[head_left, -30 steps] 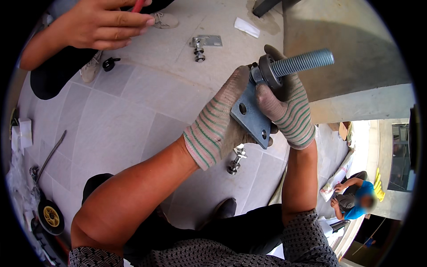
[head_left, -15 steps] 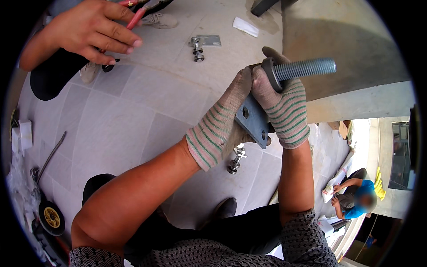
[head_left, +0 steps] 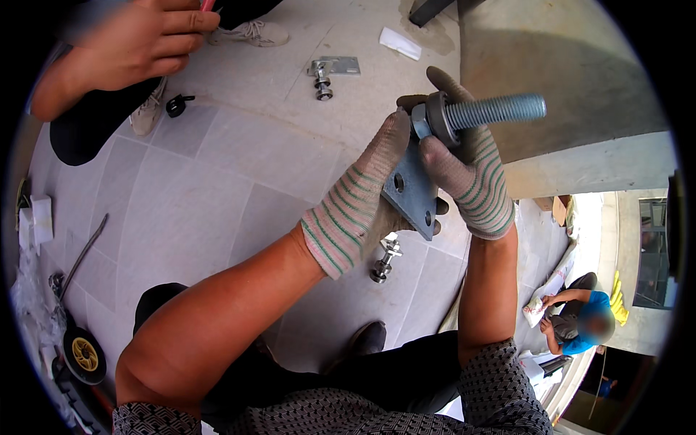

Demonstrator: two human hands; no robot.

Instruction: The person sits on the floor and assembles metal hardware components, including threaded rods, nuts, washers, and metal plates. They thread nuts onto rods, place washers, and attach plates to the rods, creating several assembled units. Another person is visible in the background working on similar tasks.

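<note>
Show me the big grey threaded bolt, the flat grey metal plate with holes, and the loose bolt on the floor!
Big grey threaded bolt (head_left: 494, 111), head view, mid thread.
Flat grey metal plate (head_left: 412, 194), head view, face.
Loose bolt (head_left: 384, 259), head view, shaft.

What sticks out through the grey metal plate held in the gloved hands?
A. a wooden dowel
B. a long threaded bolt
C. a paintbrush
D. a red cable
B: a long threaded bolt passes through the grey metal plate, gripped by the left hand and right hand.

Right hand (head_left: 467, 181) regripped bolt (head_left: 493, 111); plate (head_left: 413, 192) seemingly steeper.
</note>
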